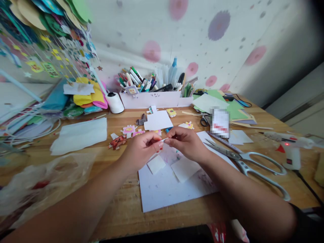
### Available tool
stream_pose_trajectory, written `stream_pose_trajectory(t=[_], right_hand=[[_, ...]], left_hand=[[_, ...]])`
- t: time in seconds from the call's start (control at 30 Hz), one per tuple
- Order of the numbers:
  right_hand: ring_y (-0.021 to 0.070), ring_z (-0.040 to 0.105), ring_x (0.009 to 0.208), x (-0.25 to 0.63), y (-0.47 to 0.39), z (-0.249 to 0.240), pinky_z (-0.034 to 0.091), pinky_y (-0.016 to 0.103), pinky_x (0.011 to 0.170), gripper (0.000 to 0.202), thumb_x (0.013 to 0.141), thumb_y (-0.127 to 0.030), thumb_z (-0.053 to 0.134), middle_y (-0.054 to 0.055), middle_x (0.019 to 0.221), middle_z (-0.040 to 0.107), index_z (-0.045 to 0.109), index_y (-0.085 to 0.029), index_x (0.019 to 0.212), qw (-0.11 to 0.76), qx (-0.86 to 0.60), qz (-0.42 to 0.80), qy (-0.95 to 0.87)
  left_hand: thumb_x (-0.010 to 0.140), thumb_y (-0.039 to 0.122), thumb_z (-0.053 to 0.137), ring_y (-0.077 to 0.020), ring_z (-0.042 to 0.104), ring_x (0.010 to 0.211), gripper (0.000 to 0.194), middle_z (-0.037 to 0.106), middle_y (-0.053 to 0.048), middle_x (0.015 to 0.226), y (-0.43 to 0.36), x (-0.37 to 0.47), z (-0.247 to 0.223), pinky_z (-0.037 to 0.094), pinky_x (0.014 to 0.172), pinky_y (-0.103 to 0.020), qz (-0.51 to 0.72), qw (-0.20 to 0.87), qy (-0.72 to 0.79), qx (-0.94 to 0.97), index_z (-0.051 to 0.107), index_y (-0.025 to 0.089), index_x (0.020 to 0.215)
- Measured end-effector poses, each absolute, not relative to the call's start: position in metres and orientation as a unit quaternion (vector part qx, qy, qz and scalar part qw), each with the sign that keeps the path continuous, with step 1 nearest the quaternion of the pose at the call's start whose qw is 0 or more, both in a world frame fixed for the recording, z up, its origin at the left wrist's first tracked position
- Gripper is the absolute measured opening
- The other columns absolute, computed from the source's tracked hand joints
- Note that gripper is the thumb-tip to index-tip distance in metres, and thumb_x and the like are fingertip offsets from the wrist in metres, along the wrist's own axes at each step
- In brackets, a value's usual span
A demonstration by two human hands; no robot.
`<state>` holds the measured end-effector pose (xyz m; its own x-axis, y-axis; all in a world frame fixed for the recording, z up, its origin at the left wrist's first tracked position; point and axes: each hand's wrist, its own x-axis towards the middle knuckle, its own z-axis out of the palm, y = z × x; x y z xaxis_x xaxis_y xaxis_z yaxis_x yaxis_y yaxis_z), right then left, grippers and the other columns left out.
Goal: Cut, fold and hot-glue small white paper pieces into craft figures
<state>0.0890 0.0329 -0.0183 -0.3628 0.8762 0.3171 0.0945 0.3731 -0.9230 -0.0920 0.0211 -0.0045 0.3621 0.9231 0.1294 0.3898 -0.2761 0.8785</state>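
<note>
My left hand (141, 148) and my right hand (186, 141) meet over the middle of the desk, fingertips nearly touching. Between them both pinch a small white piece of paper (164, 139), mostly hidden by the fingers. Below lies a large white sheet (162, 195) with faint coloured marks. Two small white paper pieces rest on it, a square (156, 164) at the left and a larger one (185, 168) at the right. Just beyond my hands are a blank white card (159, 120) and several small coloured paper cut-outs (129, 130).
Large scissors (243, 157) lie part-open at the right, near a glue gun (291, 145) with a red light. A pen-filled white box (154, 100) stands at the back. Folded white paper (79, 135) and a clear plastic bag (55, 175) lie left. Green paper (234, 109) sits back right.
</note>
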Motion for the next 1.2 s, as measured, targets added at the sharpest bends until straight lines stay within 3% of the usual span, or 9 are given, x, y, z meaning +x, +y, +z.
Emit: stream_pose_trajectory(t=[0.17,0.4,0.6,0.73,0.9,1.0,1.07,1.13,1.2], right_hand=[[0.0091,0.044,0.055,0.088,0.031,-0.015,0.034,0.022,0.052,0.014,0.08,-0.024,0.058,-0.003,0.061,0.051,0.057,-0.017,0.068,0.429,-0.357,0.386,-0.735],[0.0109,0.044,0.056,0.087,0.026,-0.008,0.035,0.024,0.054,0.014,0.076,-0.019,0.055,-0.002,0.06,0.05,0.051,-0.018,0.062,0.467,-0.432,0.27,-0.723],[0.0118,0.047,0.055,0.089,0.031,-0.016,0.037,0.025,0.053,0.017,0.079,-0.032,0.057,-0.003,0.059,0.051,0.054,-0.018,0.07,0.461,-0.427,0.399,-0.668],[0.0114,0.048,0.056,0.087,0.036,-0.023,0.039,0.024,0.054,0.02,0.08,-0.034,0.058,-0.002,0.061,0.051,0.054,-0.017,0.07,0.466,-0.426,0.397,-0.666],[0.0109,0.049,0.057,0.086,0.035,-0.012,0.04,0.023,0.054,0.018,0.082,-0.033,0.055,-0.002,0.063,0.054,0.057,-0.016,0.077,0.428,-0.428,0.389,-0.694],[0.0138,0.057,0.071,0.114,0.023,0.001,0.045,0.026,0.064,0.017,0.083,-0.028,0.055,0.004,0.082,0.064,0.063,-0.016,0.093,0.356,-0.44,0.328,-0.756],[0.0168,0.06,0.081,0.149,0.009,0.006,0.046,0.029,0.072,0.022,0.086,-0.023,0.051,0.008,0.096,0.066,0.063,-0.017,0.103,0.245,-0.478,0.216,-0.816],[0.0222,0.061,0.084,0.189,-0.01,0.005,0.045,0.034,0.074,0.024,0.087,-0.02,0.046,0.011,0.096,0.066,0.066,-0.017,0.1,0.127,-0.572,0.07,-0.808],[0.0265,0.062,0.087,0.227,-0.03,0.0,0.045,0.036,0.072,0.029,0.087,-0.017,0.042,0.013,0.097,0.066,0.066,-0.018,0.104,0.013,-0.661,0.003,-0.75]], left_hand=[[0.081,0.027,0.055,-0.0112,0.054,0.059,0.016,0.056,0.004,0.062,0.021,-0.093,-0.006,0.042,0.056,-0.023,0.336,0.384,0.46,0.726,0.059,0.018,0.069],[0.082,0.036,0.055,-0.0142,0.061,0.058,0.023,0.064,-0.001,0.064,0.019,-0.09,-0.007,0.051,0.057,-0.026,0.34,0.524,0.442,0.644,0.06,0.019,0.068],[0.084,0.031,0.051,-0.0135,0.06,0.056,0.025,0.062,0.0,0.061,0.019,-0.093,-0.001,0.047,0.054,-0.023,0.353,0.401,0.473,0.7,0.059,0.019,0.063],[0.085,0.031,0.049,-0.0133,0.057,0.054,0.026,0.06,0.002,0.057,0.017,-0.094,-0.004,0.04,0.053,-0.023,0.343,0.312,0.479,0.745,0.057,0.02,0.063],[0.082,0.035,0.055,-0.0143,0.059,0.057,0.02,0.059,0.002,0.062,0.019,-0.092,-0.011,0.044,0.054,-0.024,0.372,0.406,0.47,0.69,0.057,0.02,0.07],[0.079,0.033,0.059,-0.0135,0.057,0.057,0.021,0.058,0.002,0.061,0.018,-0.088,-0.009,0.047,0.056,-0.024,0.379,0.476,0.457,0.649,0.057,0.019,0.064],[0.077,0.032,0.06,-0.0125,0.055,0.056,0.021,0.056,0.003,0.059,0.016,-0.086,-0.005,0.047,0.056,-0.023,0.381,0.516,0.452,0.619,0.056,0.018,0.062],[0.078,0.033,0.06,-0.0115,0.054,0.055,0.022,0.053,0.004,0.058,0.013,-0.086,-0.003,0.047,0.055,-0.022,0.384,0.541,0.446,0.601,0.054,0.018,0.062],[0.079,0.035,0.058,-0.0115,0.054,0.056,0.024,0.053,0.004,0.058,0.01,-0.086,-0.003,0.048,0.055,-0.022,0.383,0.554,0.438,0.596,0.053,0.019,0.063]])
